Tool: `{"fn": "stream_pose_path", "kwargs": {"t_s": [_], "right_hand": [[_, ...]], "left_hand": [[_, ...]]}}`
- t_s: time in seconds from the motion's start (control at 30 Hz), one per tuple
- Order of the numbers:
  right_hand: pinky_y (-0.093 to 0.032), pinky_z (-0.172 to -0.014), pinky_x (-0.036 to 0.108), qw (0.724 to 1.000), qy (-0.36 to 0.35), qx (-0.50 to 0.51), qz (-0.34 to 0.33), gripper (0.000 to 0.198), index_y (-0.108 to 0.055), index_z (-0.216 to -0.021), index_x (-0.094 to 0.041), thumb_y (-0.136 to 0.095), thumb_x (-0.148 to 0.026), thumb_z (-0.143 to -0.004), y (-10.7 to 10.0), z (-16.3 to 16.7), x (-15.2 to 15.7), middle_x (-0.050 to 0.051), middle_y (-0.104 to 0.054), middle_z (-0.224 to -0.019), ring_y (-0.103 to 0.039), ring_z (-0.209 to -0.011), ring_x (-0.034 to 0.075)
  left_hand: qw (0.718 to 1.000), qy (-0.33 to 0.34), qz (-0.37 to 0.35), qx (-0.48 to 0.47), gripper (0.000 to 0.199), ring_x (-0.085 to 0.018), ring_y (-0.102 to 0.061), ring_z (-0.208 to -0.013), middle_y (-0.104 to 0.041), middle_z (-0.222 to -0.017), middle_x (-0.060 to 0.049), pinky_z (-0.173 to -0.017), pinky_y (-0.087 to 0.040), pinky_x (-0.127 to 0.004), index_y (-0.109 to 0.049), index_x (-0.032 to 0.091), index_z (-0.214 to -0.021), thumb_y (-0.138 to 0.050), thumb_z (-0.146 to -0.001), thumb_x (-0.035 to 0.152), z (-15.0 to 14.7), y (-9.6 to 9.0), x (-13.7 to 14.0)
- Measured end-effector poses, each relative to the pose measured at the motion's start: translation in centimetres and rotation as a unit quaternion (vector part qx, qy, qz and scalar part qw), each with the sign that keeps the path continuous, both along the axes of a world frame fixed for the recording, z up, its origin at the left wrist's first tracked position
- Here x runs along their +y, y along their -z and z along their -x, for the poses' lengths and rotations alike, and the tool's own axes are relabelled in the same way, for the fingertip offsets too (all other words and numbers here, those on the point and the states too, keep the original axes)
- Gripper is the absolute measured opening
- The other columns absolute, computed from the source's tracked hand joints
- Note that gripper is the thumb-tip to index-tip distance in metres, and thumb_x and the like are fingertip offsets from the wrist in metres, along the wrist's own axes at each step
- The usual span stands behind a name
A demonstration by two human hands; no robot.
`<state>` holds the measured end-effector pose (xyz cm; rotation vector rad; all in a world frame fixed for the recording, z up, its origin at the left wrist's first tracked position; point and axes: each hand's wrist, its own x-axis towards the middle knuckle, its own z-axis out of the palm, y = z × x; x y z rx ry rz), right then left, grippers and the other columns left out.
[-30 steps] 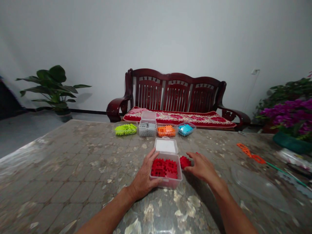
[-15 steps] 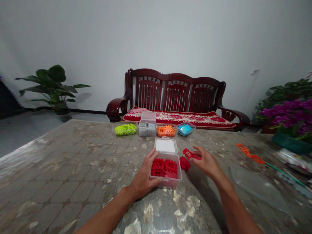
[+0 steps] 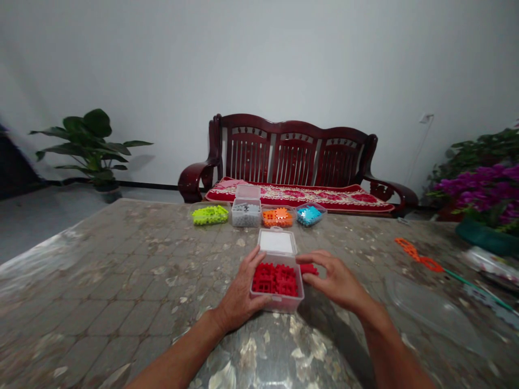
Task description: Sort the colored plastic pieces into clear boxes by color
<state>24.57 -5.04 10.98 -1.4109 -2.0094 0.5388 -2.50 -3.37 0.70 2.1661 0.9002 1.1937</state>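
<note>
A clear plastic box [image 3: 277, 303] with its lid [image 3: 277, 241] folded back holds red notched building pieces [image 3: 275, 279]. My left hand [image 3: 240, 294] grips the left side of this box, thumb at the front and fingers along the side toward the back. Just beyond the box's right wall, my right hand [image 3: 334, 278] curls its thumb and index finger around a small heap of red building pieces [image 3: 309, 268]. Part of that heap is hidden by the fingers, and how many pieces they pinch does not show.
Behind stand boxes of green pieces [image 3: 210, 215], grey pieces [image 3: 246, 215], orange pieces [image 3: 277, 217] and blue pieces [image 3: 309, 215]. To the right lie a clear lid [image 3: 432, 305], joined orange pieces [image 3: 417, 255] and a flowerpot [image 3: 486, 237]. A wooden bench [image 3: 292, 154] stands past the table.
My right hand has moved left and down, from holding a red piece in the air to the heap beside the box. The pieces in the box look different. My left hand stays put.
</note>
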Motion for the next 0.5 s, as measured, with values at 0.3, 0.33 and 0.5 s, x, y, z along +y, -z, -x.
{"fn": "stream_pose_path", "kwargs": {"t_s": [0.3, 0.33, 0.5], "right_hand": [[-0.051, -0.101, 0.049, 0.978, 0.142, -0.143, 0.043, 0.051, -0.074, -0.123, -0.023, -0.076, -0.032, -0.073, 4.0, -2.9, 2.0, 0.011, -0.075, -0.124, -0.068, -0.117, 0.035], [-0.051, -0.1, 0.05, 0.976, 0.146, -0.16, 0.035, 0.056, -0.073, -0.125, -0.024, -0.079, -0.034, -0.07, 4.3, -2.6, 1.9, 0.012, -0.075, -0.124, -0.067, -0.117, 0.036], [-0.053, -0.095, 0.049, 0.962, 0.167, -0.216, 0.003, 0.063, -0.068, -0.133, -0.023, -0.08, -0.03, -0.072, 5.1, -1.5, 1.6, 0.014, -0.078, -0.114, -0.07, -0.11, 0.036]], "left_hand": [[1.0, -0.004, 0.001, -0.001, 0.085, -0.041, -0.028, -0.155, -0.025, -0.169, -0.017, -0.124, -0.028, -0.066, -0.029, 0.028, -0.16, -0.073, -0.09, 0.048, -0.1, -0.2, 0.0], [1.0, -0.006, 0.001, 0.001, 0.084, -0.041, -0.028, -0.155, -0.025, -0.169, -0.018, -0.124, -0.029, -0.065, -0.029, 0.027, -0.16, -0.072, -0.09, 0.047, -0.1, -0.3, -0.1], [1.0, -0.015, -0.005, 0.012, 0.081, -0.041, -0.03, -0.154, -0.026, -0.168, -0.018, -0.124, -0.03, -0.065, -0.032, 0.026, -0.159, -0.072, -0.091, 0.046, -0.1, -0.4, -0.1]]}}
